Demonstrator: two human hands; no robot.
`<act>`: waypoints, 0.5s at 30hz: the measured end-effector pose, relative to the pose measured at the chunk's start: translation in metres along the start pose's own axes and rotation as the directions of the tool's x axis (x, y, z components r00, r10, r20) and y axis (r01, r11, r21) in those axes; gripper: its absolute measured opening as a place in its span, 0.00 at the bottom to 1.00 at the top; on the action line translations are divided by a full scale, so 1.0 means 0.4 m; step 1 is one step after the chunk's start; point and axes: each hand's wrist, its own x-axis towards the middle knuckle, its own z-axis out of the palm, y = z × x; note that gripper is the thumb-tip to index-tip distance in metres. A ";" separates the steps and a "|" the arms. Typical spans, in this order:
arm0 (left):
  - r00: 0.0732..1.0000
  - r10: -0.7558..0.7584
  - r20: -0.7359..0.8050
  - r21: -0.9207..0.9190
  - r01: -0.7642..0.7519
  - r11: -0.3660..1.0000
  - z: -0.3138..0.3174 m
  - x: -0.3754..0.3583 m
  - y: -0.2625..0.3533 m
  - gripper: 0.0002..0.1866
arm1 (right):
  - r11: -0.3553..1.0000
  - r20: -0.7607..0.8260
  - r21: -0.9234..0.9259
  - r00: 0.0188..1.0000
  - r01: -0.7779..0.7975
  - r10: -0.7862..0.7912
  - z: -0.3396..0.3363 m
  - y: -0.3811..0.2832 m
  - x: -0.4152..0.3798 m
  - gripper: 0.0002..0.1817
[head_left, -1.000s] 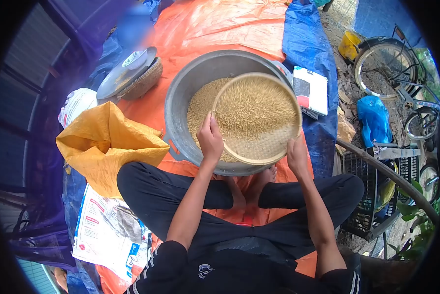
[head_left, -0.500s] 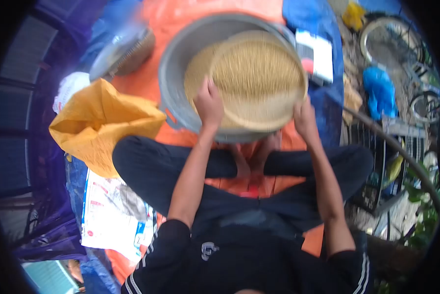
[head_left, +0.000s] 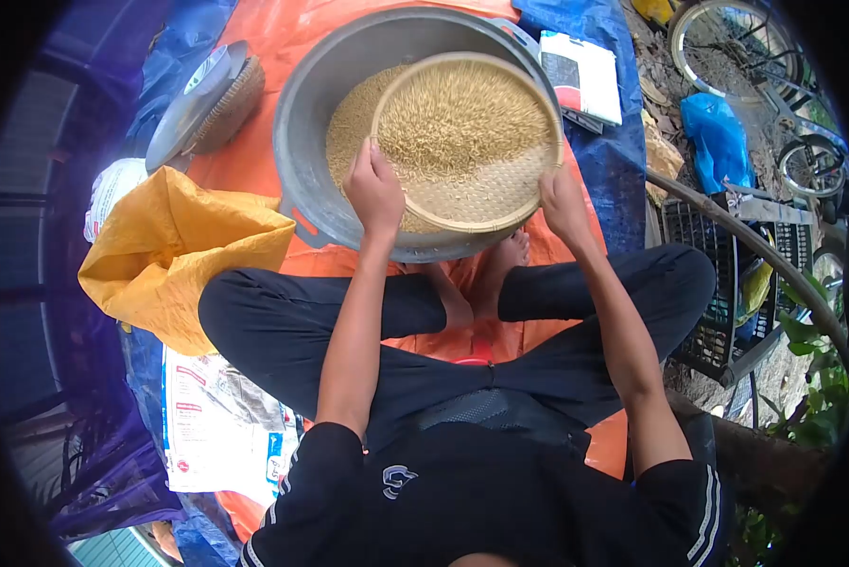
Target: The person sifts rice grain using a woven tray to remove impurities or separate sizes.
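Between my hands is a round woven bamboo winnowing basket (head_left: 472, 200), held over a large grey tub (head_left: 302, 123). My left hand (head_left: 375, 191) grips its left rim, and my right hand (head_left: 564, 203) grips the lower right rim. Golden unhusked grain (head_left: 467, 113) heaps toward the basket's far side, looking smeared by motion, while bare weave shows on the near side. More grain (head_left: 349, 123) lies in the tub underneath, partly covered by the basket.
An open yellow sack (head_left: 183, 260) stands left of the tub. Beyond it a grey lid-like dish and a woven basket (head_left: 231, 109) lean together. A printed white sack (head_left: 221, 425) lies by my left knee. To the right are a black crate (head_left: 703, 321), a blue bag (head_left: 718, 142) and a bicycle (head_left: 793, 104).
The grain has shifted toward the far side of the basket, baring more weave near me. Both hands keep their hold on the rim. The whole view has moved slightly.
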 end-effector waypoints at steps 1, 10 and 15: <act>0.976 0.109 -0.190 -0.098 -0.129 0.987 0.000 0.006 0.012 0.13 | 1.000 -0.003 0.001 1.000 0.014 -0.014 -0.001 -0.005 0.004 0.20; 0.993 -0.080 0.082 0.067 0.075 0.995 0.002 -0.003 -0.035 0.12 | 0.977 0.218 -0.061 0.952 -0.204 0.213 0.028 0.075 0.012 0.19; 0.993 -0.009 -0.119 -0.122 -0.005 0.992 0.002 -0.005 -0.018 0.16 | 0.999 0.043 -0.001 0.998 -0.045 0.045 -0.002 -0.011 -0.003 0.18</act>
